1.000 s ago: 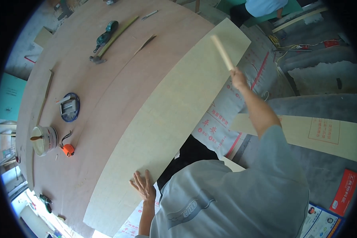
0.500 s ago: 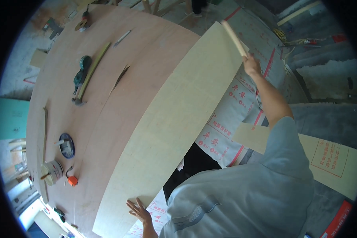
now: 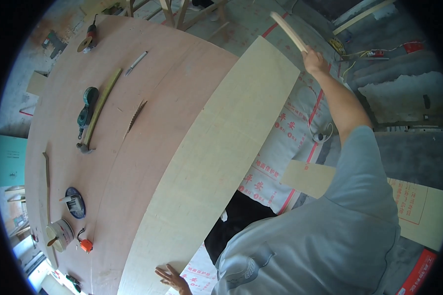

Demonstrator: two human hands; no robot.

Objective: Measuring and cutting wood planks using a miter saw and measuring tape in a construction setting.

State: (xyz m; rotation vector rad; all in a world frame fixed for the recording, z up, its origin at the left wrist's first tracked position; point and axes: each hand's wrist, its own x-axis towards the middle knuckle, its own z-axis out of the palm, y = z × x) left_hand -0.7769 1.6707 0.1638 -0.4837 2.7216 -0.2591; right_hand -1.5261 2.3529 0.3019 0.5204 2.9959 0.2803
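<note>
A long pale plywood strip [image 3: 206, 147] lies along the near side of a large brownish board. My left hand [image 3: 172, 279] rests on the strip's near end, fingers spread. Beyond the strip's far right corner, my right hand [image 3: 315, 62] grips one end of a narrow piece of light wood [image 3: 288, 32], which points away to the upper left. The wood piece is apart from the plywood in this view; its height above it I cannot tell.
On the brownish board [image 3: 147, 132] lie a hammer [image 3: 102, 105], a green chalk line reel [image 3: 87, 105], a marker [image 3: 136, 63], an angle grinder [image 3: 89, 37], a blue oval dish [image 3: 75, 202], a bucket [image 3: 60, 234] and an orange tape measure [image 3: 86, 245]. Printed sheeting [image 3: 275, 172] covers the floor.
My right hand has carried the wood piece farther out, off the plywood's far corner. My left hand stays on the near end. The whole view has shifted slightly.
</note>
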